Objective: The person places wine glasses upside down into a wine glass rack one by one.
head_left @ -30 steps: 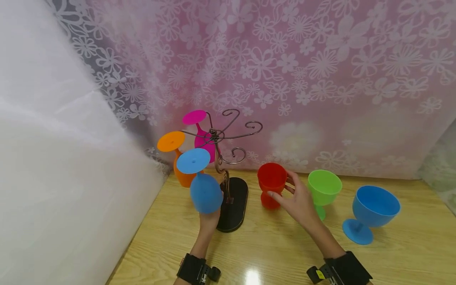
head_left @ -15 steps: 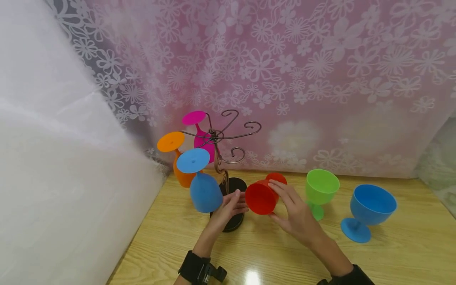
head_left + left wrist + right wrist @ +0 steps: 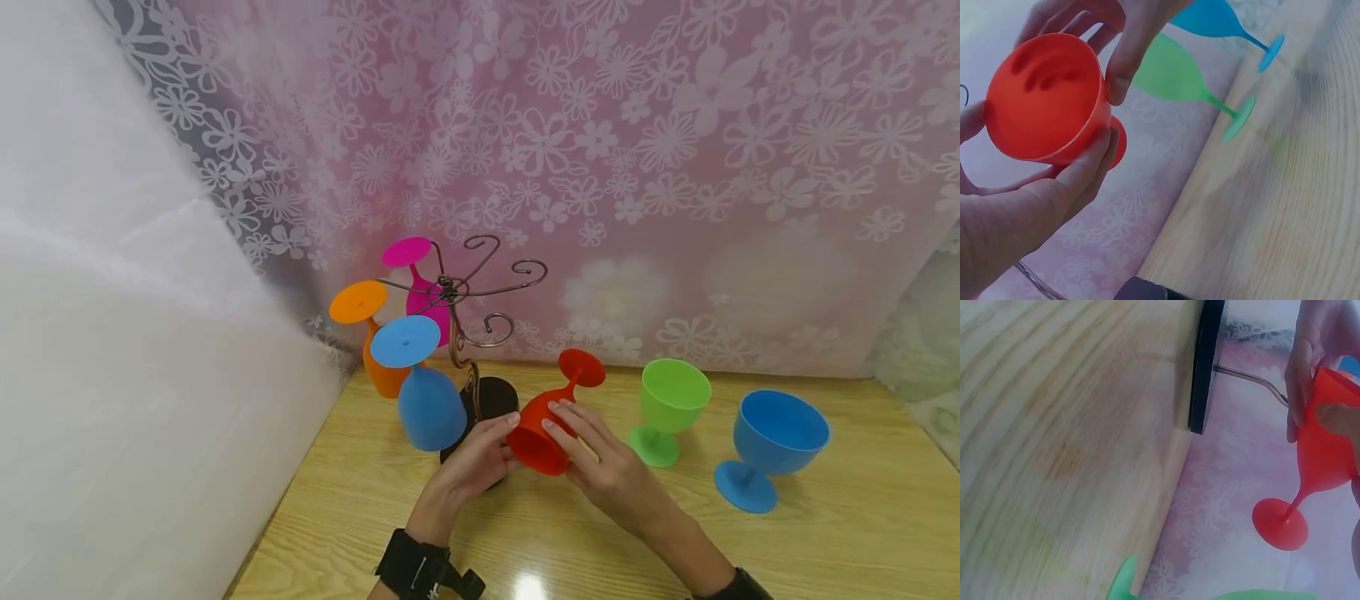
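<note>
Both hands hold a red goblet (image 3: 542, 429), tilted with its mouth toward the person and its foot up and away. The right hand (image 3: 618, 475) grips the bowl from the right, fingers over its upper side. From the left, the left hand (image 3: 471, 468) has thumb and fingers round the bowl near the rim. In the left wrist view the mouth of the red goblet (image 3: 1044, 97) lies between both hands. The right wrist view shows its stem and foot (image 3: 1280, 525) free of the fingers.
A metal rack (image 3: 489, 292) on a black base (image 3: 498, 398) bears upside-down pink (image 3: 427, 312), orange (image 3: 382, 367) and blue (image 3: 431, 408) goblets at the left. Green (image 3: 675, 404) and blue (image 3: 776, 442) goblets stand upright on the wooden table (image 3: 600, 550) at the right.
The right hand has lifted the upright red goblet and turned it, mouth toward the person and downward. The left hand has come from behind the hanging blue goblet to the red one's bowl.
</note>
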{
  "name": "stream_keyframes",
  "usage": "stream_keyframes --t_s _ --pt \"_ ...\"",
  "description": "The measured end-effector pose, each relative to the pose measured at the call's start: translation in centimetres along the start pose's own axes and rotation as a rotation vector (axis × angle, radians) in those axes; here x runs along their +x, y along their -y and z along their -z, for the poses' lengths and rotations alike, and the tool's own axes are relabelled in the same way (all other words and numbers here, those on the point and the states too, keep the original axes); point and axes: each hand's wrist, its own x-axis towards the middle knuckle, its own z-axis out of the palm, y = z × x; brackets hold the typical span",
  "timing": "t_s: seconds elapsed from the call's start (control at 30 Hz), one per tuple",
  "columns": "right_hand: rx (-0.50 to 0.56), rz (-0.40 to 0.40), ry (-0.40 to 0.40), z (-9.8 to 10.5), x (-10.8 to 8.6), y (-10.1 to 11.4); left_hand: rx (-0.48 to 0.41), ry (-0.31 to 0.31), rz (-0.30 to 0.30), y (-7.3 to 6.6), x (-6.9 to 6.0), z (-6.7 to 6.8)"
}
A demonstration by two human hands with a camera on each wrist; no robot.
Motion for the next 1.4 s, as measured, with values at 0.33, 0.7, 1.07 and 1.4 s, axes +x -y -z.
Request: stream_keyframes --t_s 0.33,0.7,1.07,1.4 --pt "0.261 -0.446 -0.165 0.9 -0.9 -1.0 0.025 -0.048 -0.085 0.8 0.1 0.1" --pt "0.783 -1.100 -0.160 1.3 0.6 -1.9 0.171 -0.034 -0.195 2.0 0.3 -0.9" --pt "1.031 -1.326 -0.213 2.0 1.7 -2.3 0.498 0.020 -0.334 1.9 0.8 -1.7" --pt "1.108 -1.314 -0.333 2.6 1.9 -2.5 0.557 0.031 -0.359 1.4 0.5 -1.1"
